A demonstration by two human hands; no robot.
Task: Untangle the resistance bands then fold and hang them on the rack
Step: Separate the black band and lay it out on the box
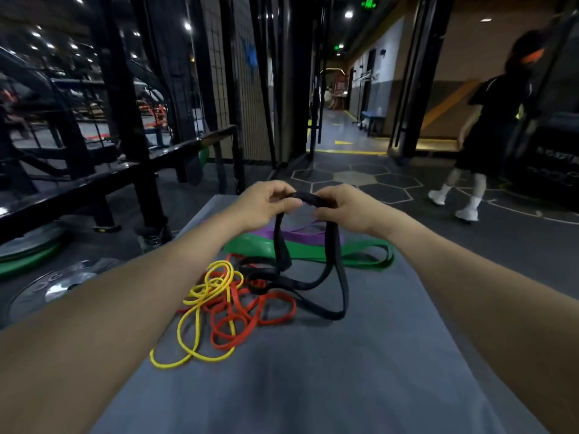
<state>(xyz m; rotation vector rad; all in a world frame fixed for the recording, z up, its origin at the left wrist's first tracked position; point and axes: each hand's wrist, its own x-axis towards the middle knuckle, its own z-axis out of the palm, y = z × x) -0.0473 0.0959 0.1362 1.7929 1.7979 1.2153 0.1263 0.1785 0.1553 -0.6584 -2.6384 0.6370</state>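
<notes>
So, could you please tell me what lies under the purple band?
The purple band rests on the green band, which lies on the grey mat. Their overlap is partly hidden by the black band.

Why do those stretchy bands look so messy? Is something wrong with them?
They're tangled. The yellow band, red band and black band loop through each other on the grey mat. Both hands, left hand and right hand, lift the black one's top. Nothing looks torn.

No legible text on anything.
</notes>
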